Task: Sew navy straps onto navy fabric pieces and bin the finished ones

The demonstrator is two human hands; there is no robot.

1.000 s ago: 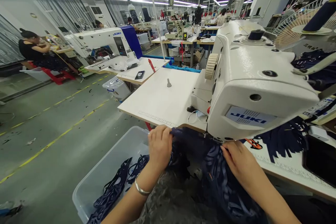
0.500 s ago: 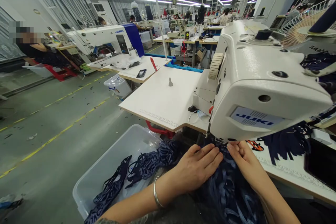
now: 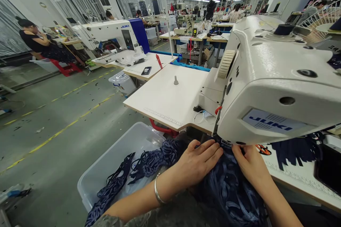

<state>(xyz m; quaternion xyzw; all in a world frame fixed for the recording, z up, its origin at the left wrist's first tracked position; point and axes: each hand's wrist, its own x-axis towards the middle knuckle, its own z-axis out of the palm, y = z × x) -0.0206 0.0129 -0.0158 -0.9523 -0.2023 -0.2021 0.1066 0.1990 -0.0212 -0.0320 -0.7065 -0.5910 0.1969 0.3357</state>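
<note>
Dark navy fabric with many narrow strips (image 3: pixel 229 188) hangs below the head of a white sewing machine (image 3: pixel 274 92) and spreads over my lap. My left hand (image 3: pixel 198 163) lies flat on the fabric's left side, fingers stretched out, just below the needle area. A silver bangle circles that wrist. On the other side, my right hand (image 3: pixel 249 163) pinches the fabric's edge between thumb and fingers, close under the machine head. The machine hides the right fingertips in part. More bunched navy strips (image 3: pixel 151 161) trail leftward into a clear plastic bin (image 3: pixel 89 173).
The white machine table (image 3: pixel 165 95) extends to the left, with a small grey peg (image 3: pixel 176 80) on it. Orange-handled scissors (image 3: pixel 263 149) and more navy strips (image 3: pixel 295 150) lie right of the machine. A second machine (image 3: pixel 103 35) and a seated person (image 3: pixel 34 39) are farther left.
The view has shifted slightly, so the machine sits farther right in the picture. Both hands stay at the fabric by the needle, nearly unchanged.
</note>
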